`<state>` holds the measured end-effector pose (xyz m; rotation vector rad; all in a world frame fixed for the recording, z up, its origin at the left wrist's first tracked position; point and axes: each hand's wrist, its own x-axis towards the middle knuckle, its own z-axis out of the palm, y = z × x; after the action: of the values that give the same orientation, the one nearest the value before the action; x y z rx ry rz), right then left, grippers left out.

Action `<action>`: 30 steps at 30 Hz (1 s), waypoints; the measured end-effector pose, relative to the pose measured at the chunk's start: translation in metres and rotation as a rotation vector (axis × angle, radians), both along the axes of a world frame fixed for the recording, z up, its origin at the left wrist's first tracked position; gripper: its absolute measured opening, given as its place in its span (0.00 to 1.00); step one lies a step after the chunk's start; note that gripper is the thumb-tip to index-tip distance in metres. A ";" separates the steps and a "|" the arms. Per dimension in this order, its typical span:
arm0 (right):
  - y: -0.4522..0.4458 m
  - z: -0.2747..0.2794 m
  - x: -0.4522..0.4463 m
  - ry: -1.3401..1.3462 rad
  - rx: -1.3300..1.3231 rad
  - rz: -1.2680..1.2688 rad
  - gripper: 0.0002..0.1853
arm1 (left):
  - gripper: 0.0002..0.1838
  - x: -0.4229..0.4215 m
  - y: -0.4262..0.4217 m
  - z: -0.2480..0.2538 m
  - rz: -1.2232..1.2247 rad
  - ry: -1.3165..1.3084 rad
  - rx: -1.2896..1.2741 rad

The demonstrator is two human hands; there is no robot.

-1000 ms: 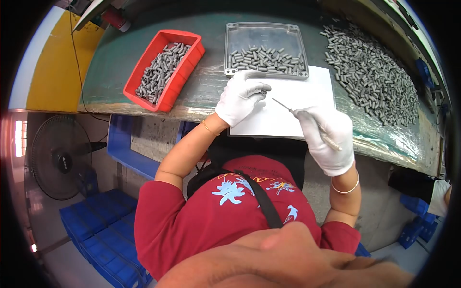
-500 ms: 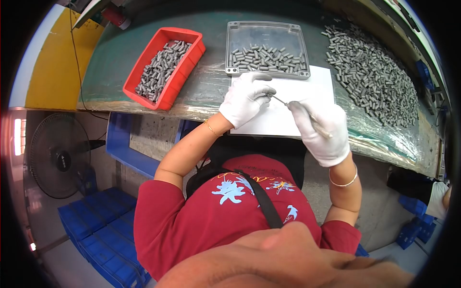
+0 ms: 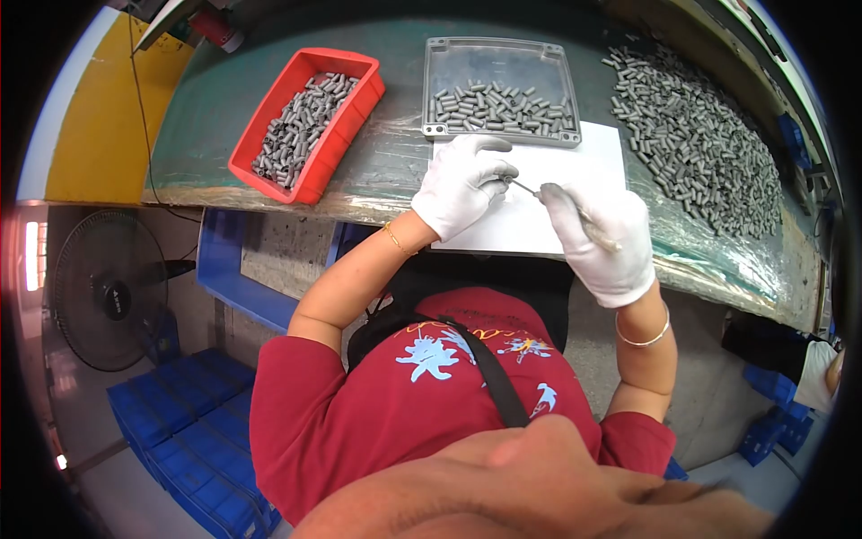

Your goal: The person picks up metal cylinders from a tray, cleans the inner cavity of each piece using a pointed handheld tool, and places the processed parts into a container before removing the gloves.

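Observation:
My left hand (image 3: 462, 187), in a white glove, is closed in a pinch on a small grey cylinder (image 3: 508, 179), mostly hidden by the fingertips. In my gloved right hand (image 3: 606, 238) is a thin-shafted hand tool (image 3: 525, 188) with a pale handle, held like a pen. The shaft points left, its tip at the cylinder in my left fingers; whether it is inside cannot be made out. Beneath both hands lies a white sheet (image 3: 530, 220). Just beyond it, a grey clear-bottomed tray (image 3: 498, 63) holds many grey cylinders (image 3: 503, 110).
On the left of the green bench (image 3: 206, 117) sits a red bin (image 3: 346, 135) partly filled with grey cylinders. A large heap of cylinders (image 3: 691, 139) covers the right side. A fan (image 3: 112, 296) and blue crates (image 3: 193, 422) stand at lower left. Another person's sleeve (image 3: 813, 373) shows at far right.
Very little differs. My right hand and the tool handle have turned slightly, while my left hand keeps its pinch in the same place.

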<state>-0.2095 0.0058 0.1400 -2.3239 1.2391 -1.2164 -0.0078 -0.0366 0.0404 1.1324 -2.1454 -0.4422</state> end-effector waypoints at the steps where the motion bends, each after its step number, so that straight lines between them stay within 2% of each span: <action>1: 0.000 -0.001 0.000 -0.001 -0.004 0.000 0.06 | 0.13 -0.001 0.000 0.001 0.001 -0.006 0.001; 19: 0.003 0.003 0.005 0.028 -0.030 -0.010 0.03 | 0.13 -0.003 0.002 0.005 -0.032 -0.015 -0.039; 24: 0.000 -0.020 0.012 0.324 -0.170 -0.068 0.04 | 0.12 -0.015 0.006 0.011 -0.041 0.054 -0.186; 26: 0.000 -0.014 0.012 0.301 -0.168 -0.079 0.04 | 0.11 -0.015 0.003 0.014 -0.044 0.041 -0.219; 28: 0.008 0.008 0.011 0.158 -0.058 -0.069 0.04 | 0.10 -0.008 0.002 0.016 -0.078 -0.007 -0.224; 30: 0.003 -0.001 0.011 0.206 -0.059 -0.041 0.05 | 0.11 -0.013 0.003 0.015 -0.071 0.023 -0.219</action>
<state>-0.1987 0.0091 0.1393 -2.5316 1.3383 -1.0610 -0.0212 -0.0334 0.0552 0.9280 -2.1588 -0.2428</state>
